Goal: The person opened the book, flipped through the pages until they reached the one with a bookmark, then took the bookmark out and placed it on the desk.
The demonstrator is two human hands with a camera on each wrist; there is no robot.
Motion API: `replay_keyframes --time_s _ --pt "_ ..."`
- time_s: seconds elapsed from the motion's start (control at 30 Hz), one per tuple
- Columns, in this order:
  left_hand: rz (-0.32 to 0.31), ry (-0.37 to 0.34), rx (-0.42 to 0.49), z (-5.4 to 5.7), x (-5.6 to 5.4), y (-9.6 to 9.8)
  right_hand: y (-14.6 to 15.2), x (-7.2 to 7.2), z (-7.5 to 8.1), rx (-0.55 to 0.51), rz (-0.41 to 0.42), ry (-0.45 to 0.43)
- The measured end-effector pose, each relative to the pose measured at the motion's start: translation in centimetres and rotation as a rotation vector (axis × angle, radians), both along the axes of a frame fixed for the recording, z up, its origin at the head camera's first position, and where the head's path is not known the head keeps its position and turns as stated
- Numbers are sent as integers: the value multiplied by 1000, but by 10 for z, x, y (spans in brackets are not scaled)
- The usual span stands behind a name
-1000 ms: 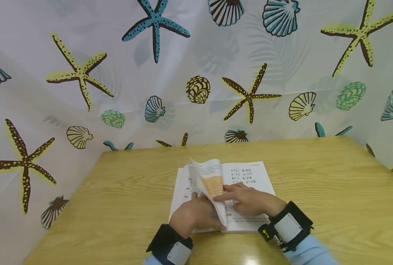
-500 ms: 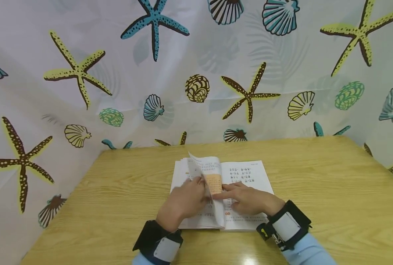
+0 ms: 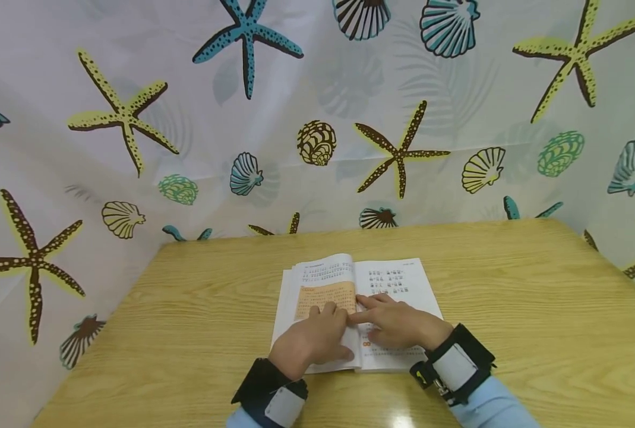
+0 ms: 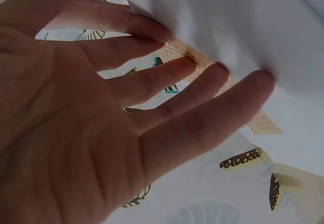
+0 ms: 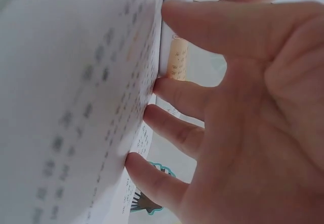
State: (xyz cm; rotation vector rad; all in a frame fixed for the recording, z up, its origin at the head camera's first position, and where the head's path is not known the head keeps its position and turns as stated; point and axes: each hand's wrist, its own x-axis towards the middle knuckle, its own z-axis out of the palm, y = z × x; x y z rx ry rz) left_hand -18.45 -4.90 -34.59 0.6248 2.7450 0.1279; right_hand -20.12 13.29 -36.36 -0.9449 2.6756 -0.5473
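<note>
Two bare hands are working over one book [image 3: 397,270], which is lying spread on a wooden table [image 3: 189,309], in front of the person. The left hand [image 3: 315,340] is resting on the left page [image 3: 325,274], its fingers reaching over the lower part of an orange printed panel [image 3: 322,294] and its thumb pointing toward the fold. In the left wrist view, the fingers are standing apart, mostly straight, with several tips touching white paper. The right hand [image 3: 403,323] is lying across the right page [image 3: 424,285], its index finger extending to the fold beside the left hand; whether the two hands are touching is unclear. In the right wrist view, its fingers are standing apart, their tips pressing on the paper; neither hand is clamping anything. Rows of small print are covering both pages. Black straps [image 3: 458,365] are circling both wrists, and light blue sleeves [image 3: 496,404] are showing below them. Behind the table, a pale cloth [image 3: 290,119] is hanging, bearing printed starfish [image 3: 399,154] and shells [image 3: 317,142].
</note>
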Motion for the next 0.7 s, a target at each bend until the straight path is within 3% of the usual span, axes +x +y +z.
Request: replay_keyframes --time_s 0.27,0.5,0.6,0.7 --pt "23 -25 27 -2 -1 -1 1 -3 0 -10 -15 -44" --pt "-3 -33 -7 -2 -3 -2 11 -6 3 -92 -18 -115" --pt "-20 -16 -30 -3 -3 -1 20 -8 4 -65 -47 -91" --pt "-19 -1 -32 -3 -3 0 32 -11 4 18 -129 -50"
